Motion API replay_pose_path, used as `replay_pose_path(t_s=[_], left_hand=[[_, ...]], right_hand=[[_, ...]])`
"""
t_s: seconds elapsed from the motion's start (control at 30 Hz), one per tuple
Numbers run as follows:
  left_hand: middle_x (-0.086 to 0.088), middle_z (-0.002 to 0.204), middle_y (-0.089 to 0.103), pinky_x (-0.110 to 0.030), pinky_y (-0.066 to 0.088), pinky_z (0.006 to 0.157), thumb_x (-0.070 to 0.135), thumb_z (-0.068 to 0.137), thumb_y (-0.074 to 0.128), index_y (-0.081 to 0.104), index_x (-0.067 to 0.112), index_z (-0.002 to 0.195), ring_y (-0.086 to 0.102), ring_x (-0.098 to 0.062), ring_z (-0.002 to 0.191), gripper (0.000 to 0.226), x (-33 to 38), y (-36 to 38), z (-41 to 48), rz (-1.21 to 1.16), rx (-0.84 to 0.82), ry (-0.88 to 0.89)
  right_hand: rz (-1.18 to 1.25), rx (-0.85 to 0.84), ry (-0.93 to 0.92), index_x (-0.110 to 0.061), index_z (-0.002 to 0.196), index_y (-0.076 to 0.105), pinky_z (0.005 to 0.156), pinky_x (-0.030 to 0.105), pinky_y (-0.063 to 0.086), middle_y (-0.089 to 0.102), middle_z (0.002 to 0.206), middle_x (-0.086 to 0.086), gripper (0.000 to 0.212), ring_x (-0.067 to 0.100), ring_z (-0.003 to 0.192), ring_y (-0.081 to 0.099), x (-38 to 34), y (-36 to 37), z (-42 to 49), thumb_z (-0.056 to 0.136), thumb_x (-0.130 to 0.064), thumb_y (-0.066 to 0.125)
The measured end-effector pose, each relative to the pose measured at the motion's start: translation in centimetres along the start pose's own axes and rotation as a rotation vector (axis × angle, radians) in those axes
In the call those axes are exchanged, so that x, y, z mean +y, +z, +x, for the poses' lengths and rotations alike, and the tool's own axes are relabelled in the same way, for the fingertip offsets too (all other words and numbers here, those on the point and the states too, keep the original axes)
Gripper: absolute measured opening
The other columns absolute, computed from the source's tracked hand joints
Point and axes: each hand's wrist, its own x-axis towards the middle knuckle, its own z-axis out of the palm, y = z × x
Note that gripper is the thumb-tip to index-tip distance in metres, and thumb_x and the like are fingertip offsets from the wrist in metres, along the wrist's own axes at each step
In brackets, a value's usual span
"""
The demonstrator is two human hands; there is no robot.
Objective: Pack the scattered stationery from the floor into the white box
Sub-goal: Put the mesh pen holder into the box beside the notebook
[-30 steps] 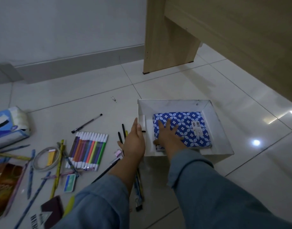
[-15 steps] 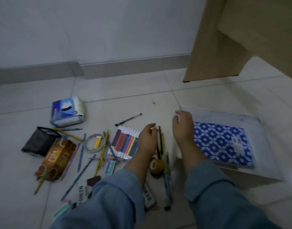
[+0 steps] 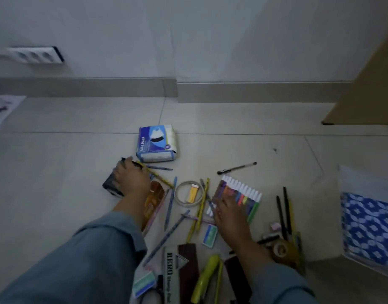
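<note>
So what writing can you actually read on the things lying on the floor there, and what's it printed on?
"FACE MASK" runs along the side of the blue and white box.
"30" sits in a small round mark on the same box.
"HERO" stands in bold letters on the pale pack near the bottom; the smaller line after it is too blurred to read.
The orange packet has print, but it is too blurred to read.

The left hand (image 3: 131,178) lay on a black mesh holder (image 3: 111,185) near the blue face mask box (image 3: 156,143), while the right hand (image 3: 229,212) touched the pack of coloured markers (image 3: 240,197), and the white box (image 3: 364,216) with a blue patterned notebook (image 3: 369,229) stood at the right edge.
</note>
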Motion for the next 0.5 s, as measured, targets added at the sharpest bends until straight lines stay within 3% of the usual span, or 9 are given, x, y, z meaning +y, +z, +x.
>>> replay_pose_path(t_s=[0.07,0.17,0.27,0.33,0.4,0.5], left_hand=[[-0.016,0.152,0.023,-0.05,0.02,0.114,0.033,0.089,0.053,0.03,0.016,0.142,0.02,-0.035,0.14,0.061,-1.4,-0.2,2.1,0.107,-0.116,-0.075],[-0.018,0.148,0.026,-0.053,0.016,0.115,0.05,0.078,0.061,0.024,0.016,0.143,0.024,-0.039,0.137,0.081,-2.0,0.0,4.1,0.184,-0.279,-0.168],[-0.019,0.144,0.029,-0.052,0.014,0.116,0.043,0.078,0.066,0.026,0.01,0.141,0.028,-0.039,0.134,0.081,-2.3,0.3,4.9,0.226,-0.227,-0.194],[-0.019,0.14,0.031,-0.047,0.023,0.113,0.039,0.077,0.069,0.032,0.005,0.137,0.034,-0.04,0.129,0.078,-2.6,0.2,4.7,0.264,-0.21,-0.161],[-0.02,0.136,0.034,-0.045,0.031,0.106,0.04,0.074,0.072,0.039,0.003,0.131,0.039,-0.04,0.122,0.075,-2.8,0.1,3.8,0.276,-0.146,-0.063],[-0.02,0.133,0.039,-0.048,0.034,0.098,0.042,0.069,0.074,0.042,0.002,0.125,0.042,-0.04,0.117,0.075,-1.5,-0.2,1.2,0.098,0.091,0.094]], right_hand=[[-0.04,-0.035,0.049,-0.027,0.139,0.042,0.11,0.035,0.03,0.038,0.146,-0.001,0.042,0.015,0.138,0.033,0.1,1.2,-0.4,0.098,-0.033,0.035],[-0.006,-0.038,0.07,-0.024,0.139,0.043,0.112,0.039,0.025,0.035,0.149,-0.001,0.042,0.016,0.14,0.031,0.4,1.8,-0.6,0.098,-0.03,0.039],[0.071,0.038,0.052,-0.014,0.127,0.057,0.102,0.038,0.038,0.05,0.136,0.007,0.035,0.025,0.127,0.048,0.4,1.5,-0.5,0.093,-0.02,0.051],[0.095,0.069,0.039,-0.009,0.121,0.061,0.099,0.038,0.041,0.055,0.13,0.011,0.031,0.028,0.121,0.053,0.1,1.1,-0.5,0.091,-0.016,0.054],[0.114,0.084,0.028,-0.004,0.121,0.06,0.101,0.038,0.041,0.055,0.13,0.013,0.032,0.029,0.122,0.052,0.0,0.5,-0.7,0.092,-0.015,0.053],[0.18,0.123,0.001,0.001,0.127,0.055,0.111,0.034,0.032,0.051,0.136,0.016,0.035,0.028,0.131,0.045,0.2,-1.1,-0.9,0.094,-0.011,0.05]])
